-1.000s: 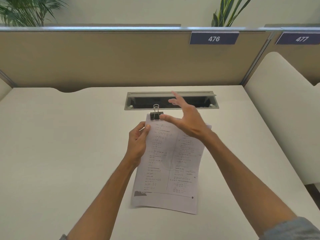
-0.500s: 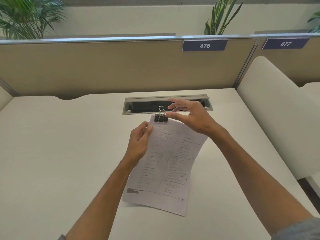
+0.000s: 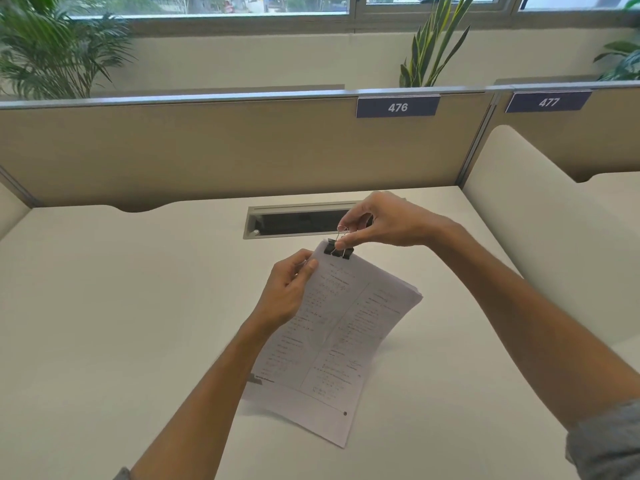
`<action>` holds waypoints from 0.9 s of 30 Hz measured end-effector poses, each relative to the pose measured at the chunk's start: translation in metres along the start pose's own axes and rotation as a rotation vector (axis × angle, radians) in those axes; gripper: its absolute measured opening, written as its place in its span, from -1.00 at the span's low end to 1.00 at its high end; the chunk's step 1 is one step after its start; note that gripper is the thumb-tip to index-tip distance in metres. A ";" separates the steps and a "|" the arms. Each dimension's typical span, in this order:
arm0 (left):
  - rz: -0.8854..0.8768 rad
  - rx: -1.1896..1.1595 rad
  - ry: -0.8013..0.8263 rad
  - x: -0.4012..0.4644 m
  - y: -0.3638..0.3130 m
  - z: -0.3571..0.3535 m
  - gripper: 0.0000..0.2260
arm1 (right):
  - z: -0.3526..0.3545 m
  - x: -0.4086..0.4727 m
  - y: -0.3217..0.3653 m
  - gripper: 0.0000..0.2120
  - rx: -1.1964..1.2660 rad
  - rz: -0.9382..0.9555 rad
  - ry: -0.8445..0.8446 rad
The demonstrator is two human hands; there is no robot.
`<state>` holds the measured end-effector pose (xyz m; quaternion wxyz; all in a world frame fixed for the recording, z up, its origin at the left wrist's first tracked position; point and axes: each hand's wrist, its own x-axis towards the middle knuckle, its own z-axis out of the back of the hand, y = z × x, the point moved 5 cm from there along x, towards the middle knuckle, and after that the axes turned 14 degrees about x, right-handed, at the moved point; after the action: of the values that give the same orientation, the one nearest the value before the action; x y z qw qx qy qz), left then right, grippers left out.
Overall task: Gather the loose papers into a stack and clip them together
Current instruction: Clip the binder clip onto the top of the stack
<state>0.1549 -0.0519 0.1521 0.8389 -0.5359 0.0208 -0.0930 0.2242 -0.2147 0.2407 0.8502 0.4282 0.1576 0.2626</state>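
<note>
At frame centre the paper stack [image 3: 332,337] slants up off the bench [image 3: 104,323], its near edge resting there. The left hand [image 3: 289,292] pinches its upper left corner. The right hand [image 3: 384,221] has its fingers [image 3: 346,241] closed on the binder clip [image 3: 338,251] wire loop (probably folding it; go gently). Beyond, nothing obstructs: cable slot [image 3: 298,221], partition [image 3: 207,150].

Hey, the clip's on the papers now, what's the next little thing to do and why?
Probably fold the wire handle flat, then let go. The binder clip already grips the top edge of the paper stack, the right hand pinches its upright wire loop, and the left hand steadies the sheets.
</note>
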 end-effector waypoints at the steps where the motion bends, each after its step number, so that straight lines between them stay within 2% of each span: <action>1: -0.006 -0.001 0.004 0.000 -0.001 0.000 -0.70 | 0.000 0.000 0.000 -0.57 0.002 -0.016 0.019; 6: -0.001 0.003 0.012 0.002 -0.002 0.001 -0.72 | -0.003 0.002 -0.003 -0.65 -0.052 -0.075 0.070; 16: 0.024 -0.047 -0.045 0.004 0.001 0.003 -0.81 | -0.011 -0.001 -0.009 -0.76 0.166 0.080 -0.091; 19: 0.034 -0.049 -0.052 0.003 0.004 0.002 -0.84 | -0.013 0.001 -0.017 -0.63 0.109 0.056 -0.094; 22: 0.028 -0.045 -0.067 0.003 0.005 0.003 -0.85 | -0.017 0.002 -0.027 -0.16 -0.068 -0.048 -0.030; 23: 0.038 -0.058 -0.077 0.003 0.005 0.006 -0.86 | -0.017 0.000 -0.031 -0.08 -0.082 -0.076 -0.045; 27: 0.079 -0.163 -0.114 0.001 0.009 0.017 -0.84 | -0.003 -0.013 -0.049 -0.07 -0.001 -0.079 -0.217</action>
<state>0.1597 -0.0336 0.1516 0.7955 -0.6053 0.0019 -0.0272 0.2274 -0.2443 0.1997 0.8721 0.4473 0.0812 0.1810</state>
